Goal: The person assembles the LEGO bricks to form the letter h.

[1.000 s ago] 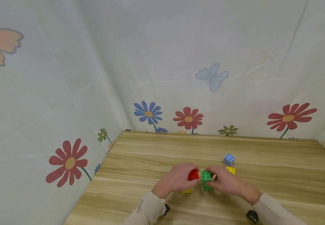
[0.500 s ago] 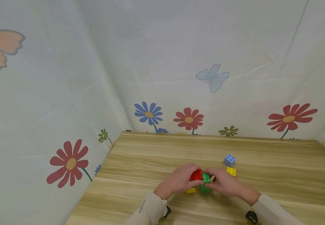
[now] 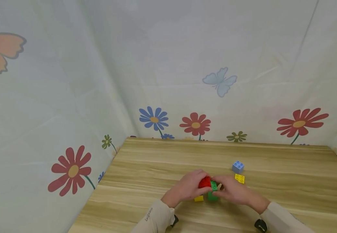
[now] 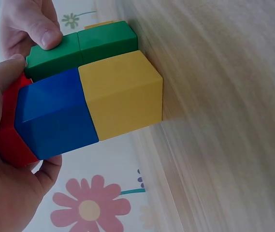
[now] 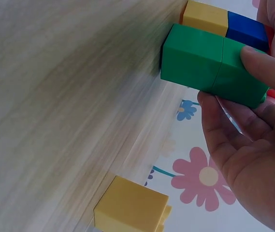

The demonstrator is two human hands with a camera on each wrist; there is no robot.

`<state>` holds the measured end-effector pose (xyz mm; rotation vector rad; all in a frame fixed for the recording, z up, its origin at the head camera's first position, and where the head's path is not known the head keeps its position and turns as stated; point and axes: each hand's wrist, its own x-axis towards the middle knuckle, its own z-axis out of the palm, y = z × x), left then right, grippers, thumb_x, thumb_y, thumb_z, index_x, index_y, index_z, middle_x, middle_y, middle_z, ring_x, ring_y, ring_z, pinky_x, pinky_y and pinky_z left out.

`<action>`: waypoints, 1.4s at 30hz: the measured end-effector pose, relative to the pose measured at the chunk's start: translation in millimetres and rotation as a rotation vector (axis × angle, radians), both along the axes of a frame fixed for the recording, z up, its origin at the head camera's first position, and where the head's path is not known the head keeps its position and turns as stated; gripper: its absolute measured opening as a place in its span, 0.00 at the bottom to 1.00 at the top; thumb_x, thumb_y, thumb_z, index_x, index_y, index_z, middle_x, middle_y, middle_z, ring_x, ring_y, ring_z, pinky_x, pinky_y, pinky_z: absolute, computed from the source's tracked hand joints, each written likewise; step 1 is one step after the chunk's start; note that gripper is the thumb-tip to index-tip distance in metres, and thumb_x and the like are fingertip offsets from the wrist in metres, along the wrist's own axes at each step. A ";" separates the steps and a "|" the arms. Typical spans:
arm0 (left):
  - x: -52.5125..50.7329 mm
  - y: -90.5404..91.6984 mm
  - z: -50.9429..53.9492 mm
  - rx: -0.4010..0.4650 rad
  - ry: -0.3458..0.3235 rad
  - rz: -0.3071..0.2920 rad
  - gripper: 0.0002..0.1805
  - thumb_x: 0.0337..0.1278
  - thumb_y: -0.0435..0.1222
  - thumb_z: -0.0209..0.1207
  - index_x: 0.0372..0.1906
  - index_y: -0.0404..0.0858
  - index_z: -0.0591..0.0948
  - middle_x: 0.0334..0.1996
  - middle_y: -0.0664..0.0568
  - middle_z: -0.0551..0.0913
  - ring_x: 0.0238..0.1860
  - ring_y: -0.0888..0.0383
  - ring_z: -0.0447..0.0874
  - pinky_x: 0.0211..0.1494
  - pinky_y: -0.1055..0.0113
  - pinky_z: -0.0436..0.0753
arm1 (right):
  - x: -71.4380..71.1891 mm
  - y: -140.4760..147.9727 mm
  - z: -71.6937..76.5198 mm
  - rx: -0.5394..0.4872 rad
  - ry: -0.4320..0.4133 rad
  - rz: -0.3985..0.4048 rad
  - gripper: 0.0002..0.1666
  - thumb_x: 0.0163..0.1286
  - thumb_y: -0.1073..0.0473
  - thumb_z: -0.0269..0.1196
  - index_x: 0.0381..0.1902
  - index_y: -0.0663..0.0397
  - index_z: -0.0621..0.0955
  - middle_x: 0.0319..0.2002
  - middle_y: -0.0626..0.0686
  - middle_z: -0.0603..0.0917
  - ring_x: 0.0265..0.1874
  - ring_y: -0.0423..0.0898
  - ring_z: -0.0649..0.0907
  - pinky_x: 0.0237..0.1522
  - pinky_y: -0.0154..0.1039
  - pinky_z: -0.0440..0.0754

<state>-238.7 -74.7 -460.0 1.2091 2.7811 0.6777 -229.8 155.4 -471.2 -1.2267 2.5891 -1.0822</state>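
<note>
Your fingers are clamped on two stacks, side by side at mid-table.
The table's [image 3: 145,161] far and left edges lie well off; a pale blue brick [image 3: 238,167] and loose yellow [image 3: 239,178] crowd the far side of your right hand [image 3: 235,191]. Your left hand [image 3: 189,187] pinches the red [image 3: 204,183], above smooth-sided blue [image 4: 55,116] and yellow [image 4: 125,94]; your right grips the upper green [image 4: 52,57] of two.

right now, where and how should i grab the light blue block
Probably best from above, pinching its left and right walls: the light blue block sits studs up with those sides exposed, while a yellow block sits close on its near side.
</note>
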 end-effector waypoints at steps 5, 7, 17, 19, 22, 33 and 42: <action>0.5 0.6 1.0 -0.003 -0.001 0.012 0.20 0.73 0.48 0.66 0.59 0.40 0.82 0.47 0.55 0.83 0.40 0.67 0.77 0.44 0.80 0.77 | 0.2 0.3 0.6 -0.002 -0.003 0.006 0.18 0.71 0.61 0.72 0.55 0.61 0.83 0.47 0.49 0.87 0.43 0.35 0.83 0.43 0.37 0.87; 0.8 1.0 1.3 -0.004 -0.008 0.018 0.20 0.73 0.48 0.66 0.59 0.40 0.82 0.47 0.55 0.83 0.40 0.67 0.77 0.44 0.79 0.78 | -0.4 0.8 0.1 -0.003 -0.006 0.007 0.18 0.71 0.60 0.72 0.55 0.61 0.83 0.47 0.49 0.88 0.43 0.35 0.83 0.43 0.37 0.87; 2.7 4.3 6.5 -0.065 -0.001 0.027 0.21 0.71 0.49 0.68 0.59 0.41 0.83 0.46 0.57 0.82 0.41 0.67 0.78 0.46 0.80 0.78 | -21.9 12.5 -34.7 -0.089 0.062 0.098 0.19 0.75 0.53 0.70 0.58 0.57 0.83 0.49 0.47 0.88 0.42 0.37 0.84 0.40 0.36 0.86; 2.9 4.7 8.2 -0.069 -0.005 0.032 0.21 0.70 0.49 0.68 0.59 0.42 0.83 0.46 0.57 0.82 0.41 0.67 0.78 0.46 0.80 0.78 | -27.8 14.7 -44.6 -0.087 0.031 0.084 0.21 0.74 0.51 0.71 0.58 0.54 0.83 0.50 0.45 0.88 0.43 0.37 0.84 0.41 0.36 0.87; 3.0 5.0 9.8 -0.077 -0.011 0.040 0.21 0.70 0.49 0.68 0.58 0.42 0.83 0.45 0.58 0.82 0.41 0.67 0.77 0.46 0.80 0.78 | -41.1 19.6 -67.1 -0.078 -0.010 0.059 0.22 0.73 0.46 0.72 0.59 0.46 0.83 0.50 0.40 0.87 0.43 0.35 0.84 0.43 0.36 0.86; 1.8 5.2 8.4 -0.076 -0.016 0.027 0.21 0.70 0.49 0.68 0.58 0.42 0.84 0.45 0.58 0.83 0.40 0.67 0.77 0.44 0.80 0.77 | -45.1 22.2 -74.2 -0.030 -0.093 -0.003 0.25 0.70 0.39 0.72 0.59 0.41 0.84 0.50 0.36 0.86 0.44 0.36 0.85 0.46 0.37 0.87; 1.1 4.8 7.7 -0.063 -0.020 0.033 0.20 0.70 0.48 0.68 0.57 0.41 0.84 0.44 0.58 0.83 0.39 0.68 0.77 0.44 0.80 0.77 | -15.7 11.2 -25.7 -0.049 -0.044 0.022 0.21 0.73 0.54 0.72 0.57 0.60 0.83 0.48 0.47 0.88 0.41 0.37 0.84 0.41 0.37 0.86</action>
